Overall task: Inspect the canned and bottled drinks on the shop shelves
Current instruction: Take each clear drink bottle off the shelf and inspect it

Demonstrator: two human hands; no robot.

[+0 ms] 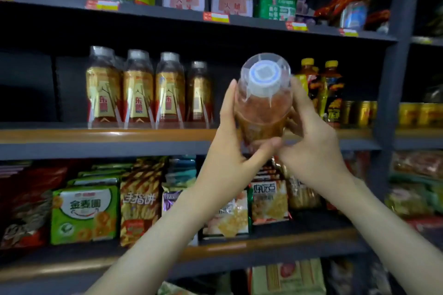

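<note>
1. Bottle (263,112) of reddish-brown drink is in the centre-right of the head view. It is held in front of the middle shelf (107,136) and tipped so that its white and blue cap (263,75) faces the camera.
2. The left hand (230,151) grips it from the left. The fingers lie up along the side, and the thumb crosses the lower part of the body.
3. The right hand (316,148) holds the right side with fingers curled round behind it. Its thumb comes near the left thumb, low on the bottle.
4. In the centre-left, four bottles of the same kind (148,91) stand upright in a row on the middle shelf. At the right stand yellow-capped bottles (332,93), then gold cans (359,112).
5. The step in hand, as I judge, is the inspection of one bottle, at its cap and seal. The label cannot be read from this angle.
6. The next move probably calls for turning the bottle upright to read the label, with a firm two-handed hold. After that it can be set on the shelf beside the row. The drinks at the right seem not yet checked.
</note>
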